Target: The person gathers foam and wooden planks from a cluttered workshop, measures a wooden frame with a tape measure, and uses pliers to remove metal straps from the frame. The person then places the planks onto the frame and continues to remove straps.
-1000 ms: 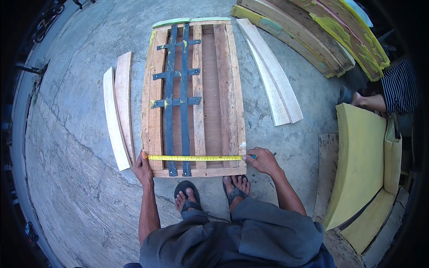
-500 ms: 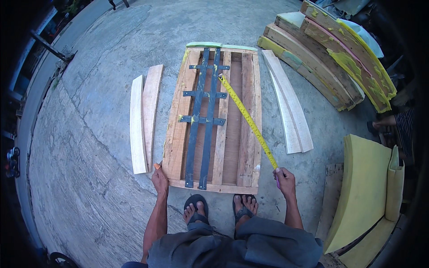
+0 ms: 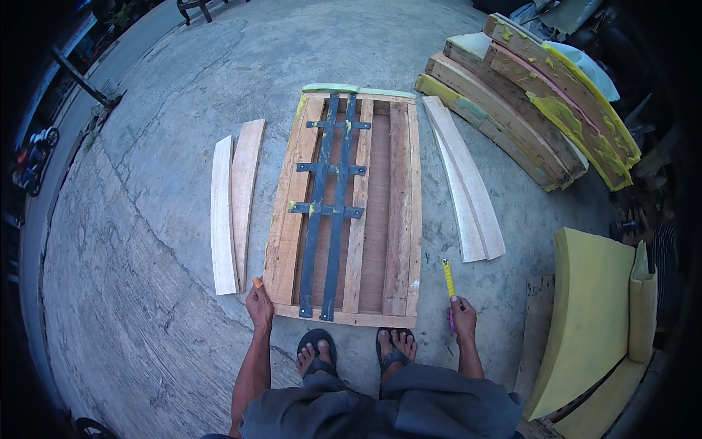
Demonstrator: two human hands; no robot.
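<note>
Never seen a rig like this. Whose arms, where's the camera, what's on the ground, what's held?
No machine here: this is a bare-handed person. The view is from the left of two fisheye cameras worn on the head, looking down, so straight edges bend near the rim. Picture left is the person's left. On the concrete ground lies a wooden frame with dark straps fixed across it, and pale curved boards on each side. Yellow foam pieces are at the right, with padded wooden pieces further up. The left hand is at the frame's near left corner; I can't tell how firmly it grips, if at all. The right hand holds a tape measure with a short length of yellow blade out, clear of the frame.
</note>
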